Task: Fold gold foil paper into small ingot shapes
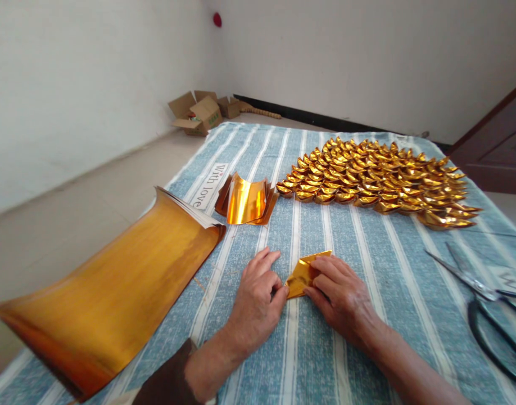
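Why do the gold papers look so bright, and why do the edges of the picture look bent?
In the head view, light glares off the curled small gold sheets and the rows of folded gold pieces. The big gold stack and the scissors look stretched near the edges, a wide-lens distortion. The left hand, right hand and folded gold paper are sharp, with soft shadows.

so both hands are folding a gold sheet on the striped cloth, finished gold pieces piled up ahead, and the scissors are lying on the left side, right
Not quite: the scissors lie on the right side, beyond the right hand, as the head view shows. The rest holds: the left hand and right hand press a gold sheet on the striped cloth, with the finished gold pieces piled ahead.
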Demonstrator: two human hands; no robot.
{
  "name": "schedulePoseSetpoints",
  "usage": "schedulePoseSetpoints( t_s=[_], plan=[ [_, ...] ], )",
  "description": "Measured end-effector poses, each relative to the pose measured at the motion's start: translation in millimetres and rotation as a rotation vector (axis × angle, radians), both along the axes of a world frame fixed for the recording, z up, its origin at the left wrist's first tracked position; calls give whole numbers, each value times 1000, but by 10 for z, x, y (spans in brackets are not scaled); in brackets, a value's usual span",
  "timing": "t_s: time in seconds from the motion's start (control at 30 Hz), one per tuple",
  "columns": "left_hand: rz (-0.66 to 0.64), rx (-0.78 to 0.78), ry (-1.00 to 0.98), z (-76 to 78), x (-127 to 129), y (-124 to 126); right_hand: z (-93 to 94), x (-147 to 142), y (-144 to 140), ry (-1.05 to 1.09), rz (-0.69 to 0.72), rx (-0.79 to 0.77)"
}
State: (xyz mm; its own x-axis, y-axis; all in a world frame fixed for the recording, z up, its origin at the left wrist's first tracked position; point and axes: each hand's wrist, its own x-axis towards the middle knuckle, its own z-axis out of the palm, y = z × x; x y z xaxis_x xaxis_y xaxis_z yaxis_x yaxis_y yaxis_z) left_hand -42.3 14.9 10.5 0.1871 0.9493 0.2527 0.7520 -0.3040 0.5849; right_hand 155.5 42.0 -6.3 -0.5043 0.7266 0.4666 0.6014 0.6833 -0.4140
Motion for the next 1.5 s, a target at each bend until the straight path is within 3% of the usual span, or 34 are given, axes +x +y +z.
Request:
schedulePoseSetpoints(
  t_s=[1.5],
  plan=[
    [-2,32,44,-20,19,9,-13,-10,6,2,-5,11]
  ],
)
